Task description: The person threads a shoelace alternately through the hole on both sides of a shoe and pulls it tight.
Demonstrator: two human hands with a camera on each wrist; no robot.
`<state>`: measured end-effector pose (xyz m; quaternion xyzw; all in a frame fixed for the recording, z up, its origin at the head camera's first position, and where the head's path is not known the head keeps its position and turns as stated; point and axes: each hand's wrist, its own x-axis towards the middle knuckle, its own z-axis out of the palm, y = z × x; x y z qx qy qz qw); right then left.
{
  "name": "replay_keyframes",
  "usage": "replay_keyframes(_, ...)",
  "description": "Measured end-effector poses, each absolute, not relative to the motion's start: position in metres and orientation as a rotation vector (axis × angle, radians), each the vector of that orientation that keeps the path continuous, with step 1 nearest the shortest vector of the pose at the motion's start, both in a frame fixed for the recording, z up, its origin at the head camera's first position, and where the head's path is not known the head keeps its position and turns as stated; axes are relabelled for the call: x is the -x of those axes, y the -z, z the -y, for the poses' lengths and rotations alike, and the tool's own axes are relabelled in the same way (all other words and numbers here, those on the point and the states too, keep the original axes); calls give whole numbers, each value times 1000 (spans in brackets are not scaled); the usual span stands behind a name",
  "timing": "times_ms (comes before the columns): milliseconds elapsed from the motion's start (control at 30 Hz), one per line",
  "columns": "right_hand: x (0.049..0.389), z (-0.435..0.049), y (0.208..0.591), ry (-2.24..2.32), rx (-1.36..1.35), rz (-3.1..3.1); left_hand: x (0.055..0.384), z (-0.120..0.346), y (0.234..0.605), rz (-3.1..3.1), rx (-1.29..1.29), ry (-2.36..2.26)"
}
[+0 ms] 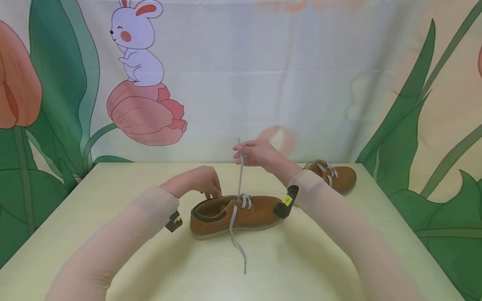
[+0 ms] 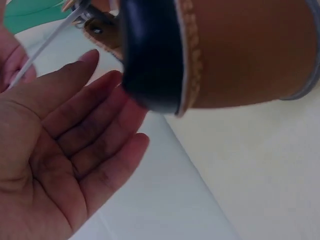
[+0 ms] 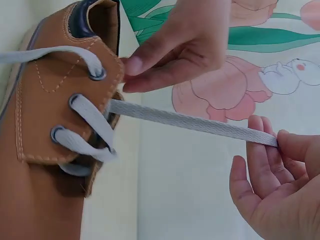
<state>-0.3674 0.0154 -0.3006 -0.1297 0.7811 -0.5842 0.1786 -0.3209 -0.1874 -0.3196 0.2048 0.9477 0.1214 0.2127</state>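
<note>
A brown lace-up shoe sits on the table, its toe to the right. My right hand is raised above it, pinching a grey shoelace between thumb and fingers. The lace runs taut up from an upper eyelet, with a short end above the fingers. My left hand is at the far side of the shoe's opening, fingers pointing down. In the left wrist view its fingers are loosely extended beside the dark collar lining, thumb apart from them. Another lace end hangs over the near side onto the table.
A second brown shoe with grey laces stands at the back right, partly behind my right forearm. The pale yellow table ends at a printed curtain with flowers and a rabbit.
</note>
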Motion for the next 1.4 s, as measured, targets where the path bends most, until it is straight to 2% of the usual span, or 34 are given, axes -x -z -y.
replay_keyframes(333, 340, -42, 297, 1318, 651, -2351, 325, 180, 334, -2681, -782, -317)
replay_keyframes(533, 332, -46, 316, 1209, 670, -2412, 329, 185, 339, -2682, -814, -333)
replay_keyframes(767, 327, -36, 341, 809, 857, -2615, 335, 190, 344, -2652, -754, -423)
replay_keyframes(1400, 326, -10, 363, 773, 768, -2782, 331, 193, 345, -2674, -686, -509)
